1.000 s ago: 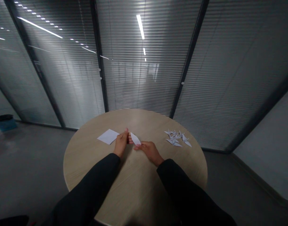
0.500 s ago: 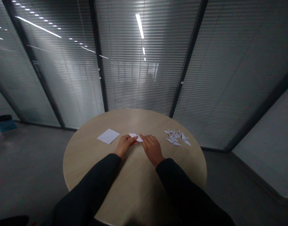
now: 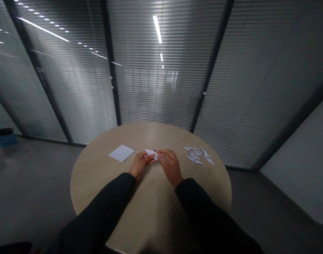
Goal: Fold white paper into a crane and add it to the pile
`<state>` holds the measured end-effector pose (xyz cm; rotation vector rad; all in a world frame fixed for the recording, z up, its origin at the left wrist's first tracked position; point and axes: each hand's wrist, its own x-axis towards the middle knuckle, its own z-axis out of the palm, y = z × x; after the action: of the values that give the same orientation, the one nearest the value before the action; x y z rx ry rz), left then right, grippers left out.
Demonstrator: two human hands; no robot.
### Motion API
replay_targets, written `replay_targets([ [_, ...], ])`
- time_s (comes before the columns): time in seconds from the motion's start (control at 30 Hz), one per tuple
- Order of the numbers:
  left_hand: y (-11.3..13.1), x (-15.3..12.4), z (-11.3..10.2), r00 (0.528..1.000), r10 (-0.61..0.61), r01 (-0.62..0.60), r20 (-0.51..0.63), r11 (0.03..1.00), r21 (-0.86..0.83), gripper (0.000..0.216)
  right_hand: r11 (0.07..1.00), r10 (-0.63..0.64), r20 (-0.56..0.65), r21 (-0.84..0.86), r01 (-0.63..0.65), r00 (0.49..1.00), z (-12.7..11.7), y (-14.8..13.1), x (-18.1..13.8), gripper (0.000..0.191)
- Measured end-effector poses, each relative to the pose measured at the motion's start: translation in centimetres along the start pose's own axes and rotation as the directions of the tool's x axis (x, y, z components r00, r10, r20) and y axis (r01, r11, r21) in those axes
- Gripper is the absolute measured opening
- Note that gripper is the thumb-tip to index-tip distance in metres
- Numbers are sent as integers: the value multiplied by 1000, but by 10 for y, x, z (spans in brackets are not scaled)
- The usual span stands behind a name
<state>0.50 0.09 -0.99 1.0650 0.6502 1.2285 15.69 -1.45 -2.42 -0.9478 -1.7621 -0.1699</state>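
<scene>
Just below the centre of the frame, small folded white paper, over the round wood-coloured table. At the left end of this paper, left hand with thumb laid on the upper face and other fingers bent behind, so pinching it. At the right end, right hand with fingers curved and close together, thumb against the paper, also gripping it; fingertips partly hidden, exact position not possible to tell. Also not possible to tell about contact between folded paper and table top. To the left of the hands, flat white sheet on the table, with one corner toward the left hand. To the right, well apart from the right hand, group of pointed paper figures, close together and partly overlapping. From both lower corners, dark sleeves reaching to the wrists. Across the upper part, glass panels with blinds, dark frames and bright light streaks. At far left, blue bin on grey floor.
</scene>
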Motion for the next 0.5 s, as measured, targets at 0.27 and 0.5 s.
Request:
replay_targets([
  [0.27,0,-1,2,995,-76,79,61,995,-63,37,995,97,-44,38,-96,994,-2,-5,2,15],
  [0.5,1,-3,5,995,-50,55,85,997,-60,28,997,-2,-1,-71,2,1000,-2,0,-1,24],
])
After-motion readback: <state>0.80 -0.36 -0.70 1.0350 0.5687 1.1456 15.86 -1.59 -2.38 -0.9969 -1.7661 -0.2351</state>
